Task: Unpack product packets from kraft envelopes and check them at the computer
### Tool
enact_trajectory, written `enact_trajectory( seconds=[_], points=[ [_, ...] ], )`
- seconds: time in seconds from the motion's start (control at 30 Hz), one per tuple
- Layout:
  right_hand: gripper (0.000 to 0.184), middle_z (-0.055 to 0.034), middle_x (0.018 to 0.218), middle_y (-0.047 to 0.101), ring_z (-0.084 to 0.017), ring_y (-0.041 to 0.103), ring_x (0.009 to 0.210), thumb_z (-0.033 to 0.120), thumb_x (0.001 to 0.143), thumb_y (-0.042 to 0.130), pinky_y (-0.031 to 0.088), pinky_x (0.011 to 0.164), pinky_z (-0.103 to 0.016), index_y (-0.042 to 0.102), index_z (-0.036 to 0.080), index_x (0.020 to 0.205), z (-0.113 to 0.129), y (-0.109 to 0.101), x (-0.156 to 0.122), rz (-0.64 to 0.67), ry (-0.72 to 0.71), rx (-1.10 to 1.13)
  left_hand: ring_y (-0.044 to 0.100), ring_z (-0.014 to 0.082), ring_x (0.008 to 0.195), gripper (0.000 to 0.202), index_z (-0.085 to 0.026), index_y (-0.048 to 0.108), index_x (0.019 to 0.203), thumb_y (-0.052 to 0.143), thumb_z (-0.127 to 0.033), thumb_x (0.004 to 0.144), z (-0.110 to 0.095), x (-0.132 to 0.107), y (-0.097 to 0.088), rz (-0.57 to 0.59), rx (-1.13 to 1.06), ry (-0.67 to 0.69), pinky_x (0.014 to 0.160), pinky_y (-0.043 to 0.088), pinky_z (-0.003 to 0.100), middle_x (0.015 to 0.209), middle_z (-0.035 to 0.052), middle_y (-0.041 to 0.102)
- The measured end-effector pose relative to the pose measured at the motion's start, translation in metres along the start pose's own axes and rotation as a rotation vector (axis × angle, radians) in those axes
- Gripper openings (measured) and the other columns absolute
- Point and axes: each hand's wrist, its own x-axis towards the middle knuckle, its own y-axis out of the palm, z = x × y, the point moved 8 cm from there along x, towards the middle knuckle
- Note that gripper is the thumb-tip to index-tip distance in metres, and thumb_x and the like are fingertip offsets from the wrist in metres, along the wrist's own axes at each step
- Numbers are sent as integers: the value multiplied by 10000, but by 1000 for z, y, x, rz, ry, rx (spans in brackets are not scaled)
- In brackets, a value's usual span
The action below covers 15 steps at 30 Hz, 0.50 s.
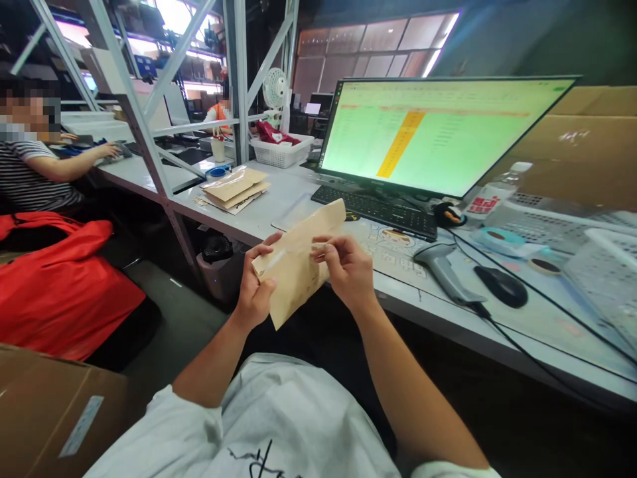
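A tan paper envelope [298,265] is held up at a tilt in front of the desk's edge. My left hand [255,285] grips its left end, thumb on the near face and fingers behind. At the envelope's right side my right hand [348,269] is closed, thumb and fingers pinched together close to the paper. Whatever lies in that pinch, if anything, is too small to make out. On the desk beyond, more tan envelopes [236,187] lie in a stack.
A monitor [423,139] stands behind a keyboard [378,211]. To the right lie a barcode scanner [448,272], a mouse [500,285] and tape rolls [497,238] near a bottle [490,192]. A metal frame post [144,146] rises at left, with a co-worker [40,159] beyond.
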Motion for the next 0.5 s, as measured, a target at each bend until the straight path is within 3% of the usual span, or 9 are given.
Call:
enact_trajectory(
  seconds=[0.13, 0.3, 0.43, 0.5],
  points=[
    [268, -87, 1120, 781, -186, 757, 932, 481, 993, 605, 627, 806, -338, 638, 224, 921, -2, 0, -1, 42, -9, -29, 423, 310, 1517, 406, -294, 463, 1300, 675, -372, 963, 6, -2, -8, -56, 27, -11, 1236, 355, 581, 1634, 129, 430],
    [311, -83, 1145, 777, -157, 751, 833, 525, 976, 620, 631, 760, -328, 655, 216, 968, -5, 2, -4, 45, 26, -19, 438, 292, 1513, 398, -284, 465, 1333, 668, -327, 994, 12, -2, -12, -72, 65, -29, 1240, 362, 534, 1604, 140, 470],
    [324, -71, 1088, 780, -181, 761, 875, 527, 961, 643, 641, 766, -348, 674, 219, 1057, -7, 0, -3, 46, 47, -2, 538, 280, 1430, 446, -258, 474, 1371, 684, -375, 996, 20, -5, -23, -167, 131, -98, 1205, 418, 476, 1458, 144, 594],
    [296, -66, 1075, 780, -189, 763, 898, 500, 961, 653, 643, 766, -351, 679, 226, 1072, 5, -3, -3, 31, 36, 6, 623, 261, 1308, 455, -247, 509, 1363, 705, -393, 980, 23, -8, -31, -223, 181, -125, 1132, 485, 417, 1365, 121, 634]
  ],
)
